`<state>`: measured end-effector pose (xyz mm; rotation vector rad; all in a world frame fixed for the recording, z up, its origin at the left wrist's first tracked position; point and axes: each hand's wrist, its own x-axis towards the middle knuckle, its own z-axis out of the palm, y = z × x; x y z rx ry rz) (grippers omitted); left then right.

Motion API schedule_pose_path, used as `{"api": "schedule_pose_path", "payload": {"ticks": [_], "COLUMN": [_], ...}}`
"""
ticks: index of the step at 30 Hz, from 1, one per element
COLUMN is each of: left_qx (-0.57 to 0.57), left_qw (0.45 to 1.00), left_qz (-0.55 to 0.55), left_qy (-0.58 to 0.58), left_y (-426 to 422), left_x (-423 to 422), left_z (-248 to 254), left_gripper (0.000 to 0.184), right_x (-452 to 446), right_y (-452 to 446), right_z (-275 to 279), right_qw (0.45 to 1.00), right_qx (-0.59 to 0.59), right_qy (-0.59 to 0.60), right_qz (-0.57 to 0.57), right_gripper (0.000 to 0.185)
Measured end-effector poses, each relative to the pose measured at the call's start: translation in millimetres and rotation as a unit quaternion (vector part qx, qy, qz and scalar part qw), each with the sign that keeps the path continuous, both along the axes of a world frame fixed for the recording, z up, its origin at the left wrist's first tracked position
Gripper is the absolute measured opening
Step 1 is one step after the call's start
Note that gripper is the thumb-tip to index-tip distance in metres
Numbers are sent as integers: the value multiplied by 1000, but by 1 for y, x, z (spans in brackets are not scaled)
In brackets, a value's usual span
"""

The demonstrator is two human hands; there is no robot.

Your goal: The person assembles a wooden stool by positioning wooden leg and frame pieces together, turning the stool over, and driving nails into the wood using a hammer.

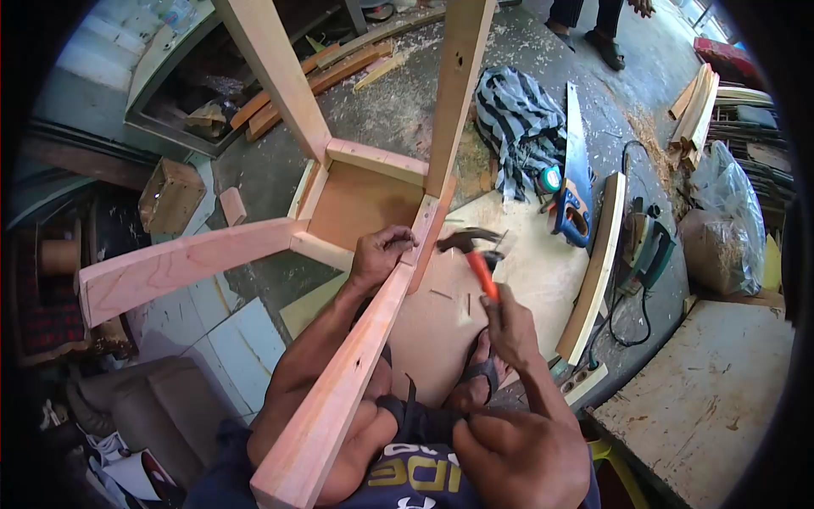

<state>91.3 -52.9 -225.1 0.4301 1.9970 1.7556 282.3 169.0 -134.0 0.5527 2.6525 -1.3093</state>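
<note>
A wooden stool frame (377,159) lies upside down before me, its pale legs pointing up and outward. One leg (335,399) slants toward my chest. My left hand (383,254) rests at the joint of that leg and the side rail, its fingertips pinched together; whatever is between them is too small to make out. In my right hand (511,327) is a claw hammer (482,271) with an orange-red handle. Its dark head hovers just right of the rail, apart from it. A few nails (441,294) lie on the board below.
Right of the frame lie a striped cloth (519,123), a handsaw (577,161), a curved wooden piece (598,263) and a green power tool (649,250) with a cord. Wood strips (331,76) lie behind. Another person's feet (606,49) stand at the top right.
</note>
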Motion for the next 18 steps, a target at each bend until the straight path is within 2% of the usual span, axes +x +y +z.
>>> {"api": "schedule_pose_path", "payload": {"ticks": [1,3,4,6,7,9,10,11,13,15,17,18], "left_qx": [-5,16,-1,-1,0,-50,-41,-43,-58,-71,-66,-62], "left_qw": [1000,1000,1000,999,999,997,998,998,997,997,997,997], "left_qz": [0,17,9,1,3,-1,2,1,5,8,13,3], "left_qy": [16,-12,5,43,45,66,39,36,40,20,36,48], "left_y": [1,-3,-4,-2,-5,-5,-5,-5,-1,-7,3,0], "left_x": [-1,5,6,2,5,2,3,5,4,17,-1,0], "left_z": [-2,-12,-4,-1,1,5,9,11,12,7,6,7], "left_gripper": [13,13,14,16,16,17,16,16,15,15,15,15], "right_x": [-12,-29,-31,-41,-41,-47,-49,-47,-50,-43,-50,-48], "right_y": [-4,-13,-21,-28,-28,-21,-20,-21,-20,-23,-18,-15], "right_z": [21,39,39,39,40,38,41,44,51,52,56,47], "right_qw": [1000,993,994,977,977,983,982,983,972,978,973,983], "right_qx": [-14,25,20,41,42,145,151,148,107,71,182,151], "right_qy": [-5,111,102,209,211,28,73,70,209,198,-37,-7], "right_qz": [20,36,37,-13,-11,104,85,84,14,4,136,101], "right_gripper": [30,30,30,32,32,36,36,36,34,34,37,37]}}
